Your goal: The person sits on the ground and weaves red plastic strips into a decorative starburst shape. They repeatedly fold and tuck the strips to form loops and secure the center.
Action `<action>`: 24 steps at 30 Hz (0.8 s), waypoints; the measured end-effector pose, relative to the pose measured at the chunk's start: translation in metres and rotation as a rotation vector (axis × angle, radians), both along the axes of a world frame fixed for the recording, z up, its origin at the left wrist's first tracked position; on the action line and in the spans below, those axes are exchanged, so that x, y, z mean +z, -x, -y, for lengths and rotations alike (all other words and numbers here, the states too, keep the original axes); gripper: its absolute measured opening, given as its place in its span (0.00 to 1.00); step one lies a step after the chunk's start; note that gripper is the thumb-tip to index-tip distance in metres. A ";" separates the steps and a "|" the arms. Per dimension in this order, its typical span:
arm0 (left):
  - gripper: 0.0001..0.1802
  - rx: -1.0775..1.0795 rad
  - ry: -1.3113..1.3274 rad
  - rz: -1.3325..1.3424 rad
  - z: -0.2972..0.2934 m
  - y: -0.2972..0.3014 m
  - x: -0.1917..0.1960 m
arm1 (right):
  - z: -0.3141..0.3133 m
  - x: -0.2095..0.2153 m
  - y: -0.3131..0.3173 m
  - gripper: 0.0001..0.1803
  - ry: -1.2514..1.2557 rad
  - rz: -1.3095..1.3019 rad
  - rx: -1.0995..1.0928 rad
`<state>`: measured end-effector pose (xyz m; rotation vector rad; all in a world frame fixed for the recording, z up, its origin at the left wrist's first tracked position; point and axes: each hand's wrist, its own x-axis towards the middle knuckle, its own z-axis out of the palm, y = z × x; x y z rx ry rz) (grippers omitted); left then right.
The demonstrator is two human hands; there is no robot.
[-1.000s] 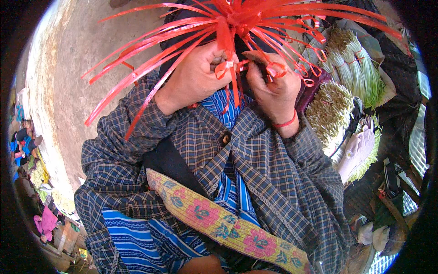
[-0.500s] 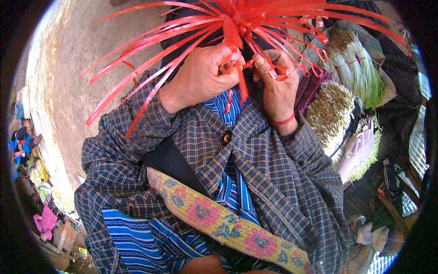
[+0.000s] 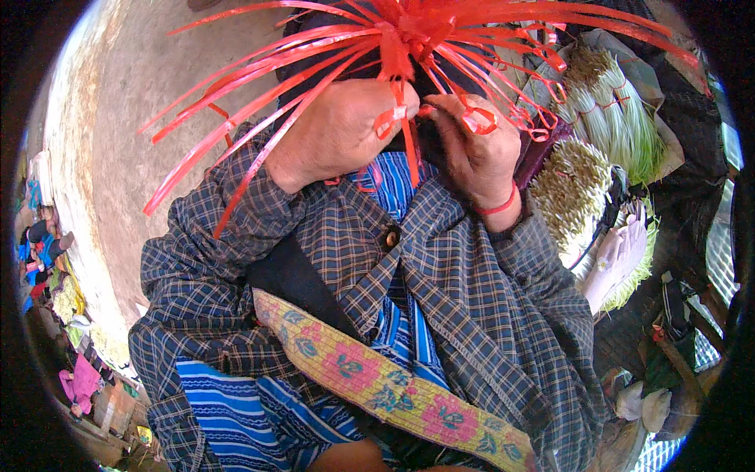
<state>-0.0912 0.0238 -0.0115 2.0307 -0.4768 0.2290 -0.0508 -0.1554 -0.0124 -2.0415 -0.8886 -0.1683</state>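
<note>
A bunch of red plastic ribbon is gathered in a knot at the top, with long strips fanning out to both sides and some ending in curls. Just below the knot, my left hand is closed in a fist on a strand of the ribbon, its fingers turned away and partly covered by a red loop. Facing it, my right hand pinches another piece of red ribbon between thumb and fingers, with a small loop over the knuckles. A thin red strand runs in the narrow gap between the two hands.
To the right lie bundles of long white-green stems, tied with bands. Nearer, another bundle shows its pale cut ends beside a light pink wrap. Bare ground stretches at the left, with people and goods at the far left edge.
Both hands have rolled so their fingers point away and the knuckles show. My right hand has shifted slightly right. The hanging red strand between them has moved from the front of my shirt.
</note>
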 end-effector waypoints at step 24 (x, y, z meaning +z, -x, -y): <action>0.03 -0.038 -0.090 -0.038 -0.002 0.009 -0.016 | 0.000 0.001 0.008 0.07 -0.258 -0.706 -0.103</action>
